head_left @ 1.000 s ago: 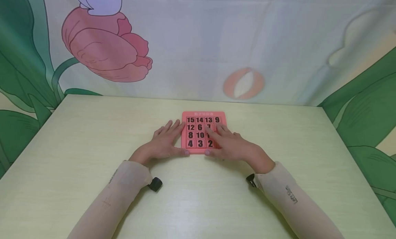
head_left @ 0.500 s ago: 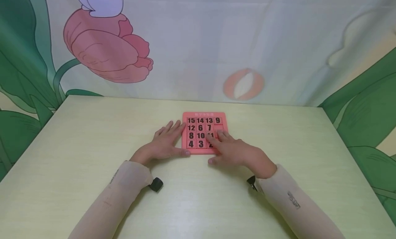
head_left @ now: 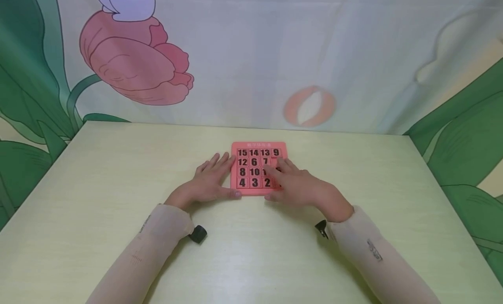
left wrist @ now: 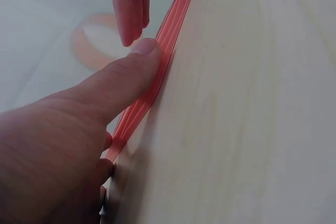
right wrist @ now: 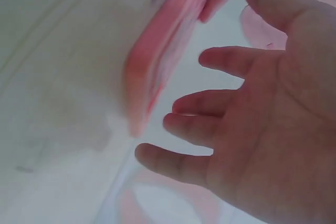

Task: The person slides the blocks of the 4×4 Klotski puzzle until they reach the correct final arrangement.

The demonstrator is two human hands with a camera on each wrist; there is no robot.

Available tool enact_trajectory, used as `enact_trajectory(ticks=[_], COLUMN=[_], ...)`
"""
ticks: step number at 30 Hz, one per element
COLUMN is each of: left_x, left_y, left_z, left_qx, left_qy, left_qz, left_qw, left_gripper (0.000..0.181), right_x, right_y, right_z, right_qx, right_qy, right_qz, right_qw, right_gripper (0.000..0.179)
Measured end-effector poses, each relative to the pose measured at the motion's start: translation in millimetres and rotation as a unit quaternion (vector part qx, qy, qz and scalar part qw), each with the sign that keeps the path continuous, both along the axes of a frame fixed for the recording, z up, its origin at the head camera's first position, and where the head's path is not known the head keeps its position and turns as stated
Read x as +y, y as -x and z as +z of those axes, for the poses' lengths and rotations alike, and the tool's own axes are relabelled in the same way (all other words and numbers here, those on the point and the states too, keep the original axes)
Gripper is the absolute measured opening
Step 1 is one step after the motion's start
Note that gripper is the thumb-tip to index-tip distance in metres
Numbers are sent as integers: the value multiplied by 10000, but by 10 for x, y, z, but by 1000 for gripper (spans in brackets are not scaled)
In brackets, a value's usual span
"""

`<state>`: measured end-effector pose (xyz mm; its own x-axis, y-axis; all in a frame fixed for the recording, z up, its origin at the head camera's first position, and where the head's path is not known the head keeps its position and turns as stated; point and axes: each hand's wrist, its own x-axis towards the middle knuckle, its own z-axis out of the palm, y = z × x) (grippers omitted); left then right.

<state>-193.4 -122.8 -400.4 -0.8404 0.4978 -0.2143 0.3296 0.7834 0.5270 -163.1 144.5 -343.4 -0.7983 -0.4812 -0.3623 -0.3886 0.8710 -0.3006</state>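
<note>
A pink number slide puzzle (head_left: 259,192) lies flat on the table with black-numbered tiles in rows. My left hand (head_left: 208,181) holds it by the left side, fingers along the left edge and thumb at the near left corner. From the left wrist, the thumb (left wrist: 131,74) is pressed against the puzzle's pink side (left wrist: 170,35). My right hand (head_left: 300,186) is over the puzzle's right part, fingers spread and covering some tiles. In the right wrist view its fingers (right wrist: 194,129) are extended, with nothing gripped. Part of the bare slot under the 9 tile shows.
A pale wooden table (head_left: 251,251) extends around the puzzle. Behind it hangs a curtain (head_left: 243,59) printed with a pink flower and green leaves. A black wrist device (head_left: 198,234) shows at the left cuff, and another dark one (head_left: 321,229) at the right.
My right hand drew back slightly toward me half a second ago, then moved forward over the tiles again. The left hand and the puzzle have stayed in place.
</note>
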Motion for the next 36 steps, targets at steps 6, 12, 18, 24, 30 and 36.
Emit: enact_trajectory(ticks=[6, 12, 18, 24, 30, 36], left_x=[-19, -20, -16, -15, -19, -16], left_y=[-5, -5, 10, 11, 9, 14], left_z=[-2, -14, -27, -27, -25, -29], left_qx=[24, 4, -33, -5, 4, -34], left_qy=[-10, -32, -63, -77, -71, -60], left_qz=[-2, -51, 3, 0, 21, 22], left_qw=[10000, 10000, 10000, 10000, 10000, 10000], left_gripper=[111, 111, 111, 111, 112, 111], right_x=[10, -18, -58, -101, -132, -142], right_y=[208, 331, 370, 339, 286, 221], right_z=[-116, -154, -135, -133, -133, -57], right_qx=[167, 158, -125, -104, -66, -163], right_qy=[221, 229, 220, -12, -167, -278], right_qz=[-32, -1, -93, -128, -77, -84], right_qw=[9996, 9996, 9996, 9999, 9998, 9994], right_gripper=[81, 85, 90, 89, 90, 86])
